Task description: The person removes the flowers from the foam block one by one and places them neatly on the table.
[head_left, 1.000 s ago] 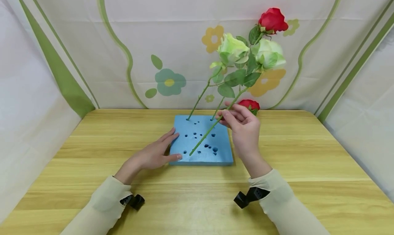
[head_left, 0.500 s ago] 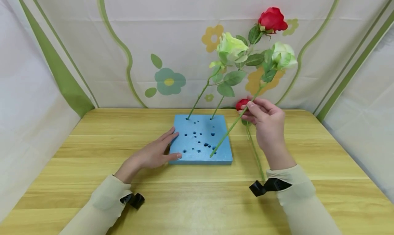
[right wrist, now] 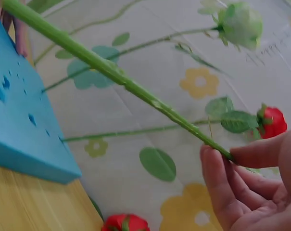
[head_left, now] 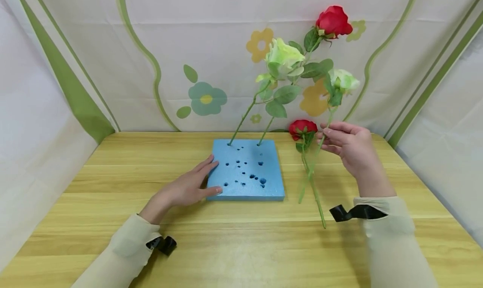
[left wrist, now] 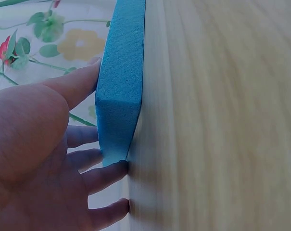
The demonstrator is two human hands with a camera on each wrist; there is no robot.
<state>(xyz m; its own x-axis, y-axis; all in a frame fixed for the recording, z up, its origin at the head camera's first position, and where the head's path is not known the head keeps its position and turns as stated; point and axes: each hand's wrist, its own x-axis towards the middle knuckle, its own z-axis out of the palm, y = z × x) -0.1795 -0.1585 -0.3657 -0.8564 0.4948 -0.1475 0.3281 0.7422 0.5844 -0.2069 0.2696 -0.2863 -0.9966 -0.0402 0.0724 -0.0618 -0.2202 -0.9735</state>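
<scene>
While right fingers (head_left: 339,136) pinch the pale rose (head_left: 344,80), its stem (head_left: 302,191) slants lower-left — block (head_left: 250,192) mid-frame, left fingers (head_left: 209,169) spread against it.

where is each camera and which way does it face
Head: worn on the head, faces forward and down at the blue block; left hand, right hand and sleeves show.
Left wrist: worn there, looks along the block's side and the table; only the left hand shows.
Right wrist: worn there, looks past the right hand pinching a green stem towards the printed curtain; perhaps the left hand, top left.
Shared: both wrist views show block and curtain.
</scene>
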